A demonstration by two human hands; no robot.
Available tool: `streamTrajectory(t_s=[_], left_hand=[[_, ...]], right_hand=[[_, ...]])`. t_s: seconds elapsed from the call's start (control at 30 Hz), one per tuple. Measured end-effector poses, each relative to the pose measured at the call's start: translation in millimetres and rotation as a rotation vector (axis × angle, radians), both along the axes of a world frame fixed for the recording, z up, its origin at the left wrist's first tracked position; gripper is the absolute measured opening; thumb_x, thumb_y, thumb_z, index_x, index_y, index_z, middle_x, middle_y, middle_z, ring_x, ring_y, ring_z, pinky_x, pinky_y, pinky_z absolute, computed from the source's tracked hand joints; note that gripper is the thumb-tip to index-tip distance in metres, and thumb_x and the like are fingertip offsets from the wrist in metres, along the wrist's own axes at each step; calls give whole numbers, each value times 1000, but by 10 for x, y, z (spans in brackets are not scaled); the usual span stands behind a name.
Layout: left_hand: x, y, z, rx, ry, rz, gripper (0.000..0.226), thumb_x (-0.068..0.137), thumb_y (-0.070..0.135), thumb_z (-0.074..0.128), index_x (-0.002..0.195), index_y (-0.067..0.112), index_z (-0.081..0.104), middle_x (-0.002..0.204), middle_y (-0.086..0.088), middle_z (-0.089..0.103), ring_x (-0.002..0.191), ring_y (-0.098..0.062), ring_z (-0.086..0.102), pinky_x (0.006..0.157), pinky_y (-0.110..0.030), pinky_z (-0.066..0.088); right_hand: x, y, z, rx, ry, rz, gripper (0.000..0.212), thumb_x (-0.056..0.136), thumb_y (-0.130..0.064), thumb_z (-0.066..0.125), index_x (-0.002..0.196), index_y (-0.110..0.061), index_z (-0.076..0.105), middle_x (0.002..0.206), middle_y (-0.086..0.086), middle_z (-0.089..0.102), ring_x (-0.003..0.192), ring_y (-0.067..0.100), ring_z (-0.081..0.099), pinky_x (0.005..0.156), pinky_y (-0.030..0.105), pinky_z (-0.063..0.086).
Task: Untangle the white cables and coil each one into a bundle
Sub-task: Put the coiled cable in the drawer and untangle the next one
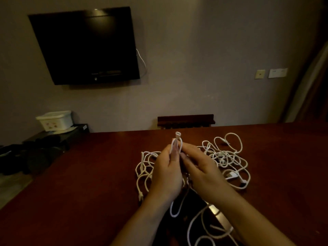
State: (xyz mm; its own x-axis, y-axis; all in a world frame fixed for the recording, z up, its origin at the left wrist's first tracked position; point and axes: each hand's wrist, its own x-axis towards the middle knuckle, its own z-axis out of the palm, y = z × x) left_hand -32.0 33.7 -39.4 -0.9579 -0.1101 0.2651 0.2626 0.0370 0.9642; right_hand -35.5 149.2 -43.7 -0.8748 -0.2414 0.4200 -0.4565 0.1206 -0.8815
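Both hands are raised together above the tabletop (88, 174), and one white cable (179, 144) is pinched between them. The left hand (166, 174) is curled round a small loop of this cable, whose connector end (177, 134) stands up just above the fingertips. The right hand (200, 173) is closed on the same cable just beside the left, thumb and fingers pressed to it. From the grip the cable is seen to hang down in a loop below the wrists. The remaining white cables (227, 157) are heaped in a tangle on the tabletop behind and to either side of the hands. A dark television (85, 45) is mounted on the wall beyond, and a white box (55, 119) is set on a low stand at the left.
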Motion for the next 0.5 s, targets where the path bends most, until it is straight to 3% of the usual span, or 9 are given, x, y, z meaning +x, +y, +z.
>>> streamTrajectory(t_s=[0.07,0.2,0.33,0.4,0.47,0.5], left_hand=[[18,34,24,121,-63,-10,35,111,44,41,119,31,72,108,8,79,106,-4,73,95,-30,58],[71,59,26,217,-148,-78,44,110,49,40,118,21,73,111,-5,78,109,-17,74,98,-44,58],[69,25,78,143,-196,-138,31,107,43,50,111,24,74,106,-2,79,98,-14,77,84,-38,61],[44,-3,136,202,-261,-101,37,105,47,55,91,21,77,90,0,80,81,-9,78,71,-30,58],[11,-72,171,301,-291,-29,55,105,48,54,59,20,67,67,0,70,58,-9,70,64,-29,52],[-10,-101,190,365,-297,-11,61,106,49,52,53,19,60,63,-2,63,54,-13,64,64,-31,50]], right_hand=[[0,-35,-35,36,93,-105,37,106,-20,53,138,-35,62,128,-20,61,121,-2,61,102,25,55],[21,-72,-42,71,164,-186,37,103,-22,60,138,-34,63,121,-19,63,114,0,64,93,24,58],[2,-40,-64,123,161,-227,36,99,-18,64,131,-33,67,122,-18,62,114,3,64,91,29,61],[21,-30,-24,94,88,-121,41,99,-19,65,136,-37,64,128,-19,59,117,7,64,86,25,61],[36,-35,38,-75,-153,27,51,103,-23,61,148,-43,49,134,-21,55,117,6,62,73,16,59],[35,-31,59,-165,-284,79,53,105,-24,58,152,-43,42,133,-20,54,114,5,61,67,14,58]])
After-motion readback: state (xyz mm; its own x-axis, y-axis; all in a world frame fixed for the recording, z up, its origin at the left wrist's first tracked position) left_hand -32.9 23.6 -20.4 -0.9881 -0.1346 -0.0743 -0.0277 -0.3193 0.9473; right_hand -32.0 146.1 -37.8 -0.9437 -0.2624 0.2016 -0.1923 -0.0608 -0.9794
